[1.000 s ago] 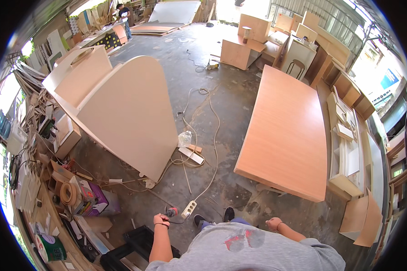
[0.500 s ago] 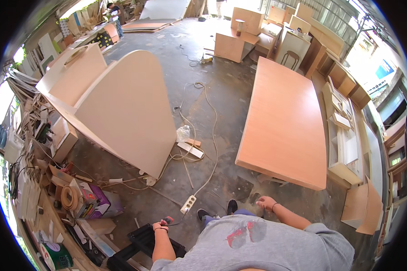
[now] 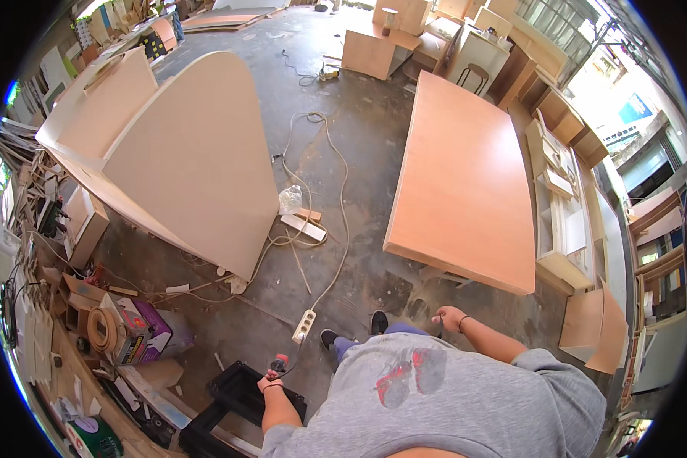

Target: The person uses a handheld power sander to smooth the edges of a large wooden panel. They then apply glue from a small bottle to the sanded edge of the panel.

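My left hand (image 3: 269, 381) is closed round a small red-and-black corded power tool (image 3: 280, 362), whose exact kind is too small to tell. A dark cord runs from it toward the white power strip (image 3: 304, 326) on the floor. Below that hand is a black frame (image 3: 240, 397). My right hand (image 3: 452, 317) is out to the right, near the close edge of the large wood-coloured panel (image 3: 466, 183). Its fingers are curled, with something thin and dark at them that I cannot make out.
A big pale curved panel piece (image 3: 198, 160) stands at the left. A looping extension cord (image 3: 346, 191) crosses the floor between the panels, beside a clear plastic bag (image 3: 290, 199) and wood offcuts (image 3: 304, 229). Cartons (image 3: 149, 332) and scrap line the left; cabinets (image 3: 370, 53) stand behind.
The view has tilted down and shifted right, so the panels and floor things appear higher and further left. My left hand has raised the tool, showing its red end upward.
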Action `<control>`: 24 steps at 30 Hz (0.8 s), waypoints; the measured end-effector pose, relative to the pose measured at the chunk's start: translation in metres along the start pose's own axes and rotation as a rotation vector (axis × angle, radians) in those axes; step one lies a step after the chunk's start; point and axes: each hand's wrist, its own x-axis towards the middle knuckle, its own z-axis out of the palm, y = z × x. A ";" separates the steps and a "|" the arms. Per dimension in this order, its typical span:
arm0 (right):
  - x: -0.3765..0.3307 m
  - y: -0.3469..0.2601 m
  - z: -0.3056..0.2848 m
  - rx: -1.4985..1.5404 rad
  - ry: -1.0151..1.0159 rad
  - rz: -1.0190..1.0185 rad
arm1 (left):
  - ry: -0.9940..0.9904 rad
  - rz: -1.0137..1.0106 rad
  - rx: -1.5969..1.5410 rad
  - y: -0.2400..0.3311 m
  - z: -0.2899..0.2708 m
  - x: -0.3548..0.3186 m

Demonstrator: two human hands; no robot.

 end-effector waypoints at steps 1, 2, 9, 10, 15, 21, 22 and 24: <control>0.003 -0.004 0.004 0.002 -0.010 -0.009 | 0.002 -0.013 -0.013 0.005 -0.007 0.010; 0.004 -0.003 0.006 -0.026 0.026 -0.105 | -0.031 -0.028 -0.036 0.003 -0.013 0.015; 0.024 0.020 0.025 -0.115 -0.039 -0.183 | -0.025 -0.196 0.209 -0.010 -0.034 0.021; 0.020 0.010 0.024 -0.116 -0.066 -0.158 | -0.041 -0.195 0.184 -0.010 -0.035 0.024; -0.003 -0.018 -0.009 -0.113 -0.069 -0.141 | 0.026 -0.234 0.125 -0.023 -0.027 0.018; 0.007 -0.034 -0.027 -0.150 -0.047 -0.175 | -0.144 -0.312 0.132 -0.021 -0.040 0.029; 0.010 -0.030 -0.027 -0.144 -0.031 -0.178 | -0.142 -0.311 0.126 -0.026 -0.036 0.021; 0.034 -0.013 -0.026 -0.205 -0.052 -0.171 | -0.067 -0.237 0.111 -0.041 -0.024 0.003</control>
